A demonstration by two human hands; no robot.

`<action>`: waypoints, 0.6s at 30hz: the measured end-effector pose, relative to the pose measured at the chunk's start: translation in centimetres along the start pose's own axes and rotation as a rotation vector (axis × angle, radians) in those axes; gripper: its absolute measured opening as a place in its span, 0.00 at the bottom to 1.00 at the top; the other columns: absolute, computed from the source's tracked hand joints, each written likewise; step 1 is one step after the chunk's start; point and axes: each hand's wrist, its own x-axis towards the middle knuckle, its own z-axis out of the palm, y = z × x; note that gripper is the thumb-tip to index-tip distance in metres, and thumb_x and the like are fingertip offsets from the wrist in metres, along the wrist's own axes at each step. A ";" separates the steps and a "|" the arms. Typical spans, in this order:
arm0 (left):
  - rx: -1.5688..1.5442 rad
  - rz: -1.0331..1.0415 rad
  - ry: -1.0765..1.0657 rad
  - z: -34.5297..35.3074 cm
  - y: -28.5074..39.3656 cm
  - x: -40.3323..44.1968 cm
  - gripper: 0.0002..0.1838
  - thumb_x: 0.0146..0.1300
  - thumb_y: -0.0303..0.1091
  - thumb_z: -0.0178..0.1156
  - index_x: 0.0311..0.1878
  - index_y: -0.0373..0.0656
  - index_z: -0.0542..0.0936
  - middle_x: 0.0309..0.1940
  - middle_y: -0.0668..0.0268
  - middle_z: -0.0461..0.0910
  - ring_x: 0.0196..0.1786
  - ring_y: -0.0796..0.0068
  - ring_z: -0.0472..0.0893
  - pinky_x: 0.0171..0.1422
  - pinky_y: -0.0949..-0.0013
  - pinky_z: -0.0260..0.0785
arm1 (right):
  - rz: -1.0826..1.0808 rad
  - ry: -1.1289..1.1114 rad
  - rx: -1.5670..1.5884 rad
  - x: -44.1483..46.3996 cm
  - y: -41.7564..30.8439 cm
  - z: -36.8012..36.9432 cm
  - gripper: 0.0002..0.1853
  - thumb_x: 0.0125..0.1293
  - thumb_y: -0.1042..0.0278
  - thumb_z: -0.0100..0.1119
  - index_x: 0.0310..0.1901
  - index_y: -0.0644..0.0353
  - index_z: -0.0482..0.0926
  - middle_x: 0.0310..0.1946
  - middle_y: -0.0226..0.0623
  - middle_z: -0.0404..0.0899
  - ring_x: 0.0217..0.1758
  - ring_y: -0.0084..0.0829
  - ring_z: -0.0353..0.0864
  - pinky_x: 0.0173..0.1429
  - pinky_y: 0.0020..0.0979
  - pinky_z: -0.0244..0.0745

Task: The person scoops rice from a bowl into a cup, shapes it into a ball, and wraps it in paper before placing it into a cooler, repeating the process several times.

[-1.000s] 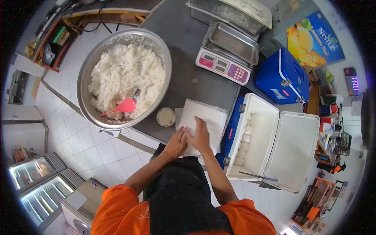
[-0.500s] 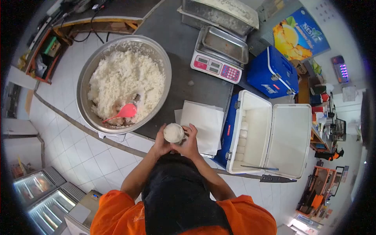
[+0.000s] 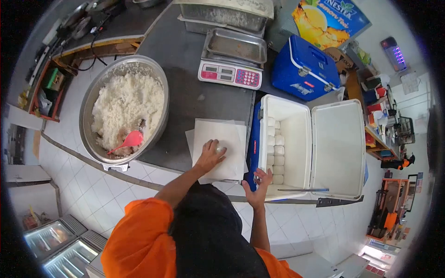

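Note:
My left hand (image 3: 211, 156) is over a stack of white paper sheets (image 3: 211, 127), fingers curled around a small pale cup (image 3: 219, 148), mostly hidden under them. Near the front left corner of the open cooler (image 3: 294, 111), my right hand (image 3: 258, 189) is held up with fingers apart and nothing in it. Inside the cooler, several white wrapped bundles (image 3: 278, 150) are lined up along the left side. To the left stands a large metal pot (image 3: 164, 99) of cooked rice (image 3: 127, 99), with a pink rice paddle (image 3: 133, 139) resting in it.
A digital scale (image 3: 229, 75) carrying a metal tray (image 3: 236, 45) stands behind the paper. Metal pans (image 3: 222, 18) are at the back. A closed blue cooler (image 3: 306, 69) sits behind the open one, whose lid (image 3: 337, 148) is swung out to the right.
Both hands held the rice-filled cup before; now the left hand has it down on the paper. My right hand has let go and moved right to the cooler. The view has shifted right.

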 end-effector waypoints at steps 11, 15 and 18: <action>-0.103 -0.250 0.279 -8.9 4.2 1.0 0.29 0.59 0.40 0.71 0.62 0.46 0.76 0.59 0.42 0.69 0.61 0.42 0.71 0.65 0.51 0.66 | 0.095 -0.053 0.140 -0.2 0.8 -0.3 0.32 0.70 0.74 0.58 0.71 0.68 0.55 0.58 0.49 0.78 0.54 0.36 0.80 0.57 0.35 0.73; -0.240 -0.572 0.406 -15.2 4.8 -5.3 0.23 0.66 0.40 0.65 0.60 0.40 0.75 0.54 0.49 0.74 0.56 0.51 0.75 0.61 0.53 0.69 | -0.013 -0.073 0.010 4.6 -2.3 1.7 0.33 0.70 0.76 0.58 0.72 0.65 0.54 0.51 0.45 0.85 0.56 0.39 0.83 0.67 0.36 0.69; -0.787 -1.205 0.526 -19.2 6.1 -10.3 0.21 0.72 0.42 0.60 0.61 0.41 0.73 0.51 0.56 0.77 0.55 0.58 0.76 0.59 0.54 0.71 | -0.326 -0.120 -0.061 8.6 -7.3 4.7 0.36 0.63 0.73 0.68 0.71 0.64 0.60 0.49 0.44 0.86 0.59 0.40 0.83 0.69 0.38 0.69</action>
